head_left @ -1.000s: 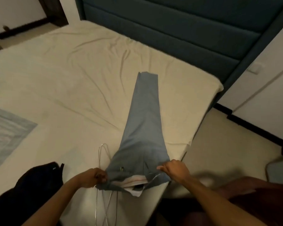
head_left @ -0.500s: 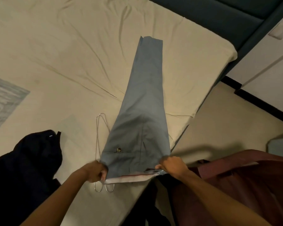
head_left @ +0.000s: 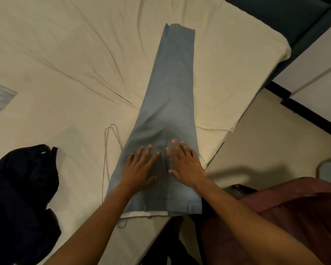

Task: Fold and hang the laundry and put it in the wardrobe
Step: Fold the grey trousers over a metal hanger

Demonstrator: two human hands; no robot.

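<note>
Trousers (head_left: 168, 111) grey-blue, folded lengthwise, flat on cream bed sheet (head_left: 65, 64), waistband at near edge, left hand (head_left: 139, 169) and right hand (head_left: 185, 165) pressing flat on seat, fingers straight and spread, wire hanger (head_left: 108, 150) partly beneath, dark garment (head_left: 21, 188) at left.

A bed (head_left: 55, 54) in a creased cream sheet is carrying grey-blue trousers (head_left: 170, 104), wire hangers (head_left: 111, 138) just left of them, and dark clothing (head_left: 21, 188) farther left.
</note>
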